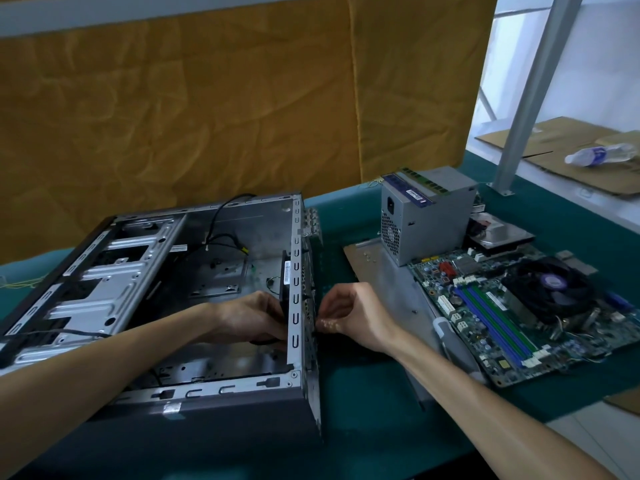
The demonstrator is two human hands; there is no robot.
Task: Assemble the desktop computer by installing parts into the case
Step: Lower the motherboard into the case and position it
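Observation:
An open grey computer case lies on its side on the green mat. A black case fan stands inside against the case's rear wall. My left hand reaches into the case and grips the fan's lower part. My right hand is outside the rear wall, fingers curled and pinched at the wall's outer face; what it pinches is too small to tell. A motherboard with a black CPU cooler lies to the right. A grey power supply stands behind it, with RAM sticks on top.
A grey side panel with loose screws lies under the power supply. A screwdriver rests on the panel's near end. A hard drive sits behind the motherboard. Cardboard and a plastic bottle lie far right, beside a metal post.

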